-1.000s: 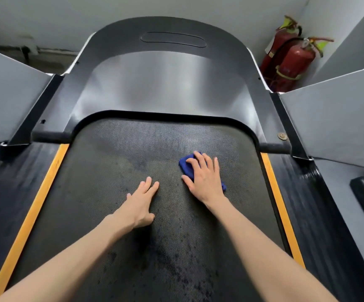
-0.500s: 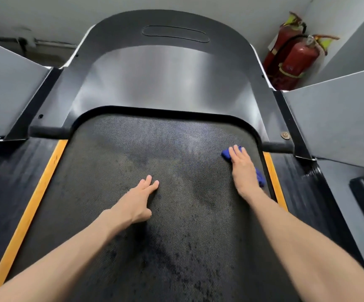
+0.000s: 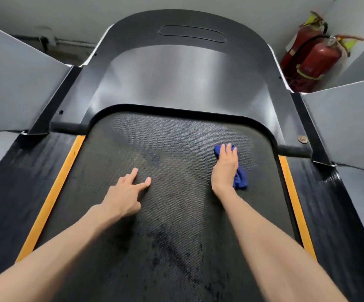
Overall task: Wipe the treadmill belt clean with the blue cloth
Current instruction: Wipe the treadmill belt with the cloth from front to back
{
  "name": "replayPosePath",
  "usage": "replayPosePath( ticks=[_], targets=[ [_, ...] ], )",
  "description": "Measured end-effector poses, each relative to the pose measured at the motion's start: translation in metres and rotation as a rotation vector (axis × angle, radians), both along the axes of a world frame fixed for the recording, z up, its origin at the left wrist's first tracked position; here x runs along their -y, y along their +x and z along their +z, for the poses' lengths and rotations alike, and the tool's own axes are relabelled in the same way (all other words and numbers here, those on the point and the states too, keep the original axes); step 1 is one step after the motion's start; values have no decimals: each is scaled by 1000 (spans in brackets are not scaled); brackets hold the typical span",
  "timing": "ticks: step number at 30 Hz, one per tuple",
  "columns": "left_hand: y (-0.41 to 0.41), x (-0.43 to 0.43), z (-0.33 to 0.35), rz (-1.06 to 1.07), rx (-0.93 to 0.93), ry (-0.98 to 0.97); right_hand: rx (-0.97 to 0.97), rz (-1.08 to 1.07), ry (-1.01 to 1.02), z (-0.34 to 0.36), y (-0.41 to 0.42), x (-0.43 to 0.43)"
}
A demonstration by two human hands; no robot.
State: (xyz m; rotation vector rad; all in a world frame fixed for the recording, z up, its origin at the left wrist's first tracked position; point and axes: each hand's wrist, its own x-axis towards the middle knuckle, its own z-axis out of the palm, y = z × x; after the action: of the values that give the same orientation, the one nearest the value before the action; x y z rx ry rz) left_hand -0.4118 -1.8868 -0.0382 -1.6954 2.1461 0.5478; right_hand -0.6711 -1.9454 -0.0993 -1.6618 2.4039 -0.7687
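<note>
Surface finishes, treadmill deck

Belt (image 3: 176,203) matt, finely textured, blotchy; hood (image 3: 176,79) glossy brushed sheen; cloth (image 3: 241,179) soft blue fabric.

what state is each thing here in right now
blue cloth, bunched, pressed on the belt under the right hand
right hand, fingers straight, pressing the cloth
left hand, fingers spread, resting bare on the belt
treadmill belt, dark blotches near the person, not yet clean
fire extinguishers, upright in the corner
</note>
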Motion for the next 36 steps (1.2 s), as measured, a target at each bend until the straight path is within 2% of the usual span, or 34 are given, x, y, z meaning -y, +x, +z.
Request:
replayPosePath(
  ticks=[2,4,6,7,9,12,14,16,18,20,22,23,24,26,27,28,29,30,32,33,34,35,36],
  targets=[
    [3,2,-2,-16,-3,17,43,186,-66,1,42,4],
    [8,3,-2,-26,-12,-3,-13,578,-21,-4,76,-2],
    [13,0,-2,30,-5,-72,-78,879,34,-6,78,-5],
    [16,-3,-1,92,6,-102,-108,940,33,-6,69,1],
    [23,-10,-2,227,-6,-111,-114,840,-5,-5,49,14],
    [32,-10,-6,305,-71,-77,-29,300,8,-2,37,35],
    [42,-6,-7,279,-83,-38,-7,173,14,0,70,32],
    [51,-7,-8,235,-87,-18,21,370,-29,-5,116,11],
    [55,-10,-9,211,-83,-44,-31,746,-64,-12,151,-18],
    [54,-11,-11,196,-69,-83,-107,1055,-83,-6,151,-22],
    [54,-14,-13,171,-26,-115,-169,1148,-158,0,131,0],
    [55,-15,-14,176,3,-120,-152,1078,-159,1,122,13],
    [56,-17,-15,211,11,-113,-93,914,-128,2,114,25],
    [56,-18,-15,310,-54,-58,70,446,-43,-3,111,43],
    [55,-16,-15,343,-102,-32,151,280,-19,-2,122,44],
    [54,-16,-14,369,-140,-23,238,223,-15,2,141,41],
    [55,-16,-14,393,-173,-30,280,312,-53,5,161,35],
    [58,-17,-14,422,-210,-48,254,513,-95,3,180,25],
    [66,-24,-18,453,-292,-83,137,974,-46,-4,199,4],
    [71,-27,-19,440,-314,-90,96,1117,5,-1,196,5],
    [77,-31,-20,413,-324,-92,65,1197,32,2,188,17],
    [83,-33,-21,384,-333,-85,45,1188,18,3,180,32],
    [88,-35,-21,360,-338,-76,64,1078,5,2,173,48]
  ],
)
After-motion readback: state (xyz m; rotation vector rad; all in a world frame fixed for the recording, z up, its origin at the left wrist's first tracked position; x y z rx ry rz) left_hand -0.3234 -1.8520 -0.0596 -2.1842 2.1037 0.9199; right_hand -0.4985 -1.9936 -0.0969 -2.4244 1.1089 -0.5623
